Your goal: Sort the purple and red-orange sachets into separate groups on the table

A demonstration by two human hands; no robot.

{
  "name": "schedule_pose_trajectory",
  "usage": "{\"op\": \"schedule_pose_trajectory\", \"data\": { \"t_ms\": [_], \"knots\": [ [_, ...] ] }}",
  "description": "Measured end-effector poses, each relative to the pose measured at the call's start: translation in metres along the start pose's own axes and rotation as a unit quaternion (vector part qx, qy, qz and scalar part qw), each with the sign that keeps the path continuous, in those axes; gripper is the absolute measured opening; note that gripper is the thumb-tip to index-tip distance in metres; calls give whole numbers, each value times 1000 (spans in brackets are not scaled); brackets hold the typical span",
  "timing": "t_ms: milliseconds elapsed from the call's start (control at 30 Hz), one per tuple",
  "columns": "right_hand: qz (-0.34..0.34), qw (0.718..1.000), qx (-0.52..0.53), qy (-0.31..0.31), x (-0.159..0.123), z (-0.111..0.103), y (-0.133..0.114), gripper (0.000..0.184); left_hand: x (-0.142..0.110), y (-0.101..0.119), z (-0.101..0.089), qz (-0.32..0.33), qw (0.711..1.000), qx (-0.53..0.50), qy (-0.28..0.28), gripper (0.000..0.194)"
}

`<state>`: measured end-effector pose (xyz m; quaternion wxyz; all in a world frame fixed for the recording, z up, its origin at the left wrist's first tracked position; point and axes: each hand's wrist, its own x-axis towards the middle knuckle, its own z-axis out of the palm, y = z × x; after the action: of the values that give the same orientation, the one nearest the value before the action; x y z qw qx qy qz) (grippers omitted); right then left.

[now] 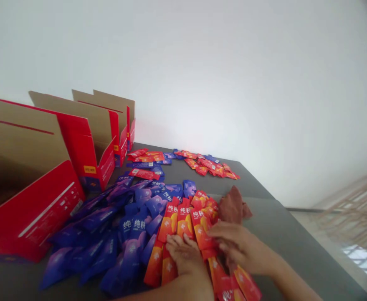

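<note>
My left hand (185, 255) lies palm down on a group of red and orange packets, its fingers resting flat over the lower ends of two of them, including a middle packet (185, 219). My right hand (244, 246) is beside it, the fingers curled at the right edge of another red packet (202, 228); its thumb is hard to make out. More red packets (221, 282) lie under and between the hands. Left of them spreads a large heap of blue-purple packets (100, 242). A crumpled brown cloth (231, 205) sits just beyond my right hand.
Several open red cardboard boxes (53, 200) with raised tan flaps stand in a row at the left. Farther back on the dark table (252, 190) are mixed red and blue packets (147, 156) and a mostly red pile (206, 163). A white wall (221, 83) rises behind.
</note>
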<state>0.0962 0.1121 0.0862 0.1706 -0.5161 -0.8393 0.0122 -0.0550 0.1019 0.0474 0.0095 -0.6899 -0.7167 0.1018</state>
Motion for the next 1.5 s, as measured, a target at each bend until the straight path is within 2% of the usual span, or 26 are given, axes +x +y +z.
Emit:
{"op": "schedule_pose_trajectory", "data": {
  "t_ms": [100,233,400,500,600,700,800,900,967,1133,1233,1333,1500],
  "knots": [
    [-3,999,37,2,24,1,0,43,-2,-1,0,2,1000,21,14,46],
    [-16,996,85,-25,56,15,3,45,-2,0,-5,-1,999,39,-19,50],
    [-15,994,58,-89,46,49,1,66,-2,1,-6,5,998,52,-29,52],
    [-2,992,69,-104,50,59,5,74,-3,1,-5,5,998,54,-26,51],
    [-18,989,106,-100,70,62,15,64,-4,0,-3,-2,998,66,-16,51],
    [4,988,138,-65,83,60,24,47,-3,1,-4,-2,998,62,-19,53],
    [8,991,119,-66,73,55,23,53,-2,0,-6,1,998,51,-30,53],
    [-7,991,75,-111,56,53,17,69,-1,0,-8,9,998,49,-46,51],
    [3,989,64,-135,54,58,14,73,-2,0,-8,7,997,50,-53,49],
    [59,990,65,-111,89,75,16,62,0,1,-4,3,998,41,-47,47],
    [91,990,65,-82,102,73,16,46,1,1,-3,-3,998,35,-46,50],
    [89,993,66,-47,88,65,12,43,1,0,-4,-9,999,28,-42,51],
    [17,996,67,-50,53,64,1,64,0,1,1,-30,999,-38,-1,44]
  ]
}}
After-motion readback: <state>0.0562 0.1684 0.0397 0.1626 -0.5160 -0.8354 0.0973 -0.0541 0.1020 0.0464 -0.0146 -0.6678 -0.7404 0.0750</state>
